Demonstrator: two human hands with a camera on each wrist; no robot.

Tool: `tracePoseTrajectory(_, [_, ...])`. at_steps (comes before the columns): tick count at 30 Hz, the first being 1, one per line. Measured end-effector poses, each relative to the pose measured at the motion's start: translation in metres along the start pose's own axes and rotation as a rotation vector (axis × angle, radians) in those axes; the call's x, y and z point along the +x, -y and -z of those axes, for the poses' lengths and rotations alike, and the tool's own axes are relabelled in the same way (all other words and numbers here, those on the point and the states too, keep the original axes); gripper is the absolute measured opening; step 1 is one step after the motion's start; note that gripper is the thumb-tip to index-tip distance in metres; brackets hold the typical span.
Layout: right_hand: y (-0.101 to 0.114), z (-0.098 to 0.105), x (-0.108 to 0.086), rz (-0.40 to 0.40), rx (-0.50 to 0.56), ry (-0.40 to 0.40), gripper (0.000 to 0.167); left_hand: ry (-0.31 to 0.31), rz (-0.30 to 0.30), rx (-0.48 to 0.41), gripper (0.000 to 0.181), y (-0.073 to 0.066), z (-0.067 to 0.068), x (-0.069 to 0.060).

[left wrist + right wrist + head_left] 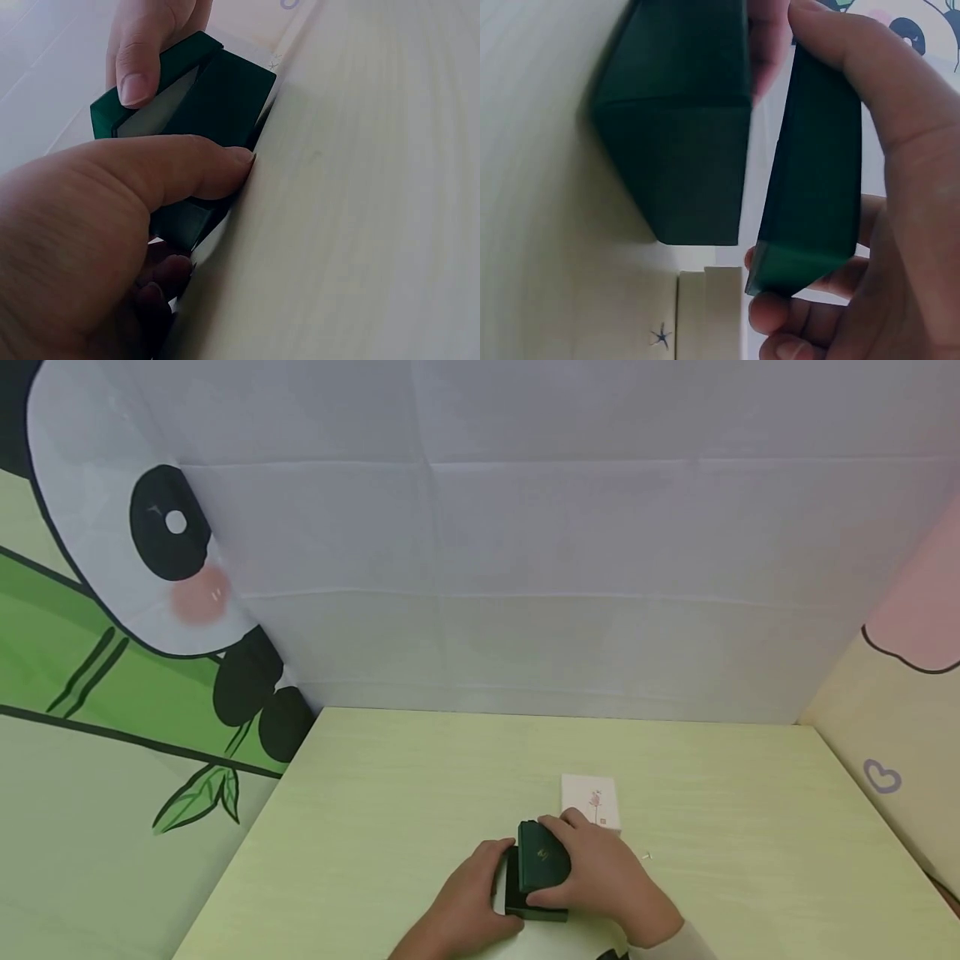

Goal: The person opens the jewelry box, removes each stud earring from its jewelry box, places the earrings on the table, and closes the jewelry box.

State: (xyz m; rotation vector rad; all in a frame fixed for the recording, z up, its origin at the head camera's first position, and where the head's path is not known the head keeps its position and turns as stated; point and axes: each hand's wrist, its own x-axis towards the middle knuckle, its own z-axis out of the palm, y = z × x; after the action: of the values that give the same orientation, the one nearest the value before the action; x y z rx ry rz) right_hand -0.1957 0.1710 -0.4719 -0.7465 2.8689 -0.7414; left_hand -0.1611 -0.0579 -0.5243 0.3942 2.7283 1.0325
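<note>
A dark green box base [551, 915] sits on the table, and my left hand [476, 893] grips it between thumb and fingers from the left. Above it, my right hand [600, 872] holds the matching green lid [543, 857], which bears a small gold mark. In the right wrist view the lid [810, 172] is slightly tilted, with a gap between it and the base [675, 165]. The left wrist view shows a pale inside under the lid's rim [109, 114]. The inside of the base is hidden.
Behind my right hand lies a white box [588, 785] with a pink flower print. A tiny pale star-shaped piece [647, 856] is to its right on the table. A dark object [611, 955] shows at the bottom edge. Printed cloth walls surround the table.
</note>
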Motion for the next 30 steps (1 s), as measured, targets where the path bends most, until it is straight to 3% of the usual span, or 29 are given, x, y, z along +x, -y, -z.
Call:
tracePoseTrajectory(15, [0.000,-0.005,-0.004,0.010,-0.016,0.031,0.096,-0.024,-0.056,0.021,0.095,-0.001,0.000,-0.002])
tracePoseTrajectory(22, [0.015,-0.012,-0.013,-0.024,0.022,0.068,0.097,-0.010,-0.098,0.022,0.093,0.005,0.004,-0.011])
tracePoseTrajectory(27, [0.027,-0.017,-0.018,-0.010,0.018,0.051,0.095,-0.023,-0.152,0.032,0.091,0.009,0.006,-0.019])
tracePoseTrajectory(30, [0.034,-0.020,-0.021,-0.010,0.008,0.041,0.095,-0.017,-0.154,0.021,0.091,0.011,0.007,-0.024])
